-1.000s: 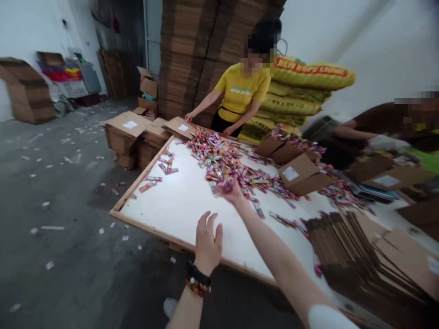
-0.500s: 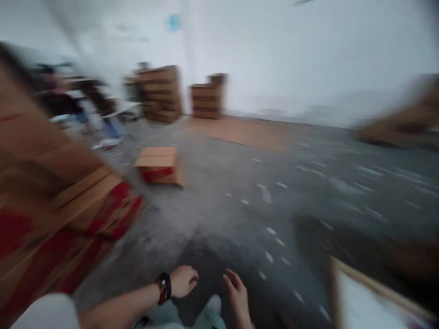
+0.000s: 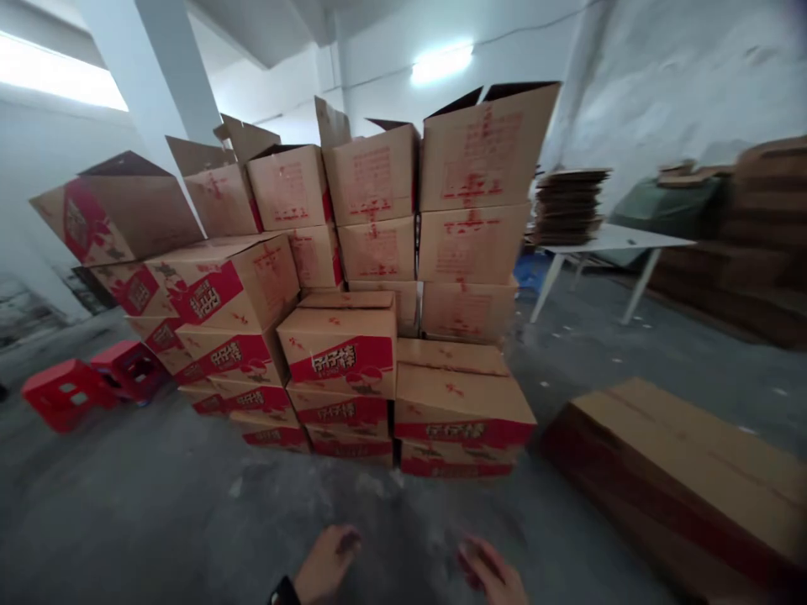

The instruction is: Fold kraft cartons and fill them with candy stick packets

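Low in the view, my left hand (image 3: 328,558) hangs over the grey floor, its fingers loosely bent and nothing seen in them; a dark band is on the wrist. My right hand (image 3: 490,571) hangs to its right, slightly blurred, fingers loosely bent and apart, also with nothing in view. Neither hand touches anything. Ahead is a large stack of cardboard boxes with red printing; nearest the hands are a low closed box (image 3: 454,395) and a taller closed box (image 3: 337,332) beside it. Boxes with raised flaps, such as the open box (image 3: 482,155), top the back rows.
Another cardboard box (image 3: 699,454) lies close on the right. Behind it stands a white table (image 3: 643,238) bearing flattened cardboard (image 3: 571,206). Red plastic stools (image 3: 69,395) are on the floor at left. A pillar (image 3: 148,76) rises behind the boxes.
The view has swung left, from the open floor and white wall to the stacked boxes. Both hands stay low in the view, apart and without any object.
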`<control>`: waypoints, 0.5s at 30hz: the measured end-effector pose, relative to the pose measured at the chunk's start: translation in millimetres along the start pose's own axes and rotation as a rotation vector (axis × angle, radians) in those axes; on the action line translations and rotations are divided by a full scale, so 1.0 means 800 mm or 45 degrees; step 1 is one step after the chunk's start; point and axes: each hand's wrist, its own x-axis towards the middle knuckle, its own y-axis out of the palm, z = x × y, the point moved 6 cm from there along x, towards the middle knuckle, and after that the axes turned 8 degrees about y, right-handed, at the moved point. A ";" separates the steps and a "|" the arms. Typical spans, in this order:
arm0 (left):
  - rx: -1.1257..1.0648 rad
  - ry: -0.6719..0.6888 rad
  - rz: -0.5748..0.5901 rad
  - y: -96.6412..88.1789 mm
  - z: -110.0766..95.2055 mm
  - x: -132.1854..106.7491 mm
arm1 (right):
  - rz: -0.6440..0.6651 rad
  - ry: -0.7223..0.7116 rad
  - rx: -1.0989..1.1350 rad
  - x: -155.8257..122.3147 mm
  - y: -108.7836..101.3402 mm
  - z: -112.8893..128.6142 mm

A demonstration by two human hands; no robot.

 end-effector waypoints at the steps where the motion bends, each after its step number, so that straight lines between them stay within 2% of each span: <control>1: -0.053 0.008 -0.082 -0.016 0.008 0.029 | 0.002 -0.023 -0.017 0.032 0.005 0.025; 3: -0.144 0.027 -0.316 -0.058 0.017 0.096 | -0.010 -0.106 -0.094 0.109 0.008 0.087; 4: -0.170 0.051 -0.465 -0.086 0.015 0.132 | -0.033 -0.169 -0.156 0.152 0.008 0.123; 6: -0.153 0.130 -0.774 -0.157 -0.003 0.206 | -0.065 -0.319 -0.299 0.241 0.019 0.206; 7: -0.099 0.171 -0.903 -0.198 -0.019 0.243 | -0.068 -0.405 -0.359 0.284 0.034 0.251; 9: 0.091 0.177 -1.100 -0.287 -0.052 0.317 | -0.039 -0.558 -0.453 0.358 0.085 0.333; 11: 0.269 0.077 -1.137 -0.372 -0.074 0.391 | 0.017 -0.678 -0.521 0.406 0.155 0.395; 13: 0.338 -0.033 -1.143 -0.449 -0.074 0.451 | 0.090 -0.716 -0.570 0.427 0.223 0.425; 15: 0.375 -0.207 -1.158 -0.512 -0.050 0.488 | 0.142 -0.695 -0.600 0.426 0.270 0.427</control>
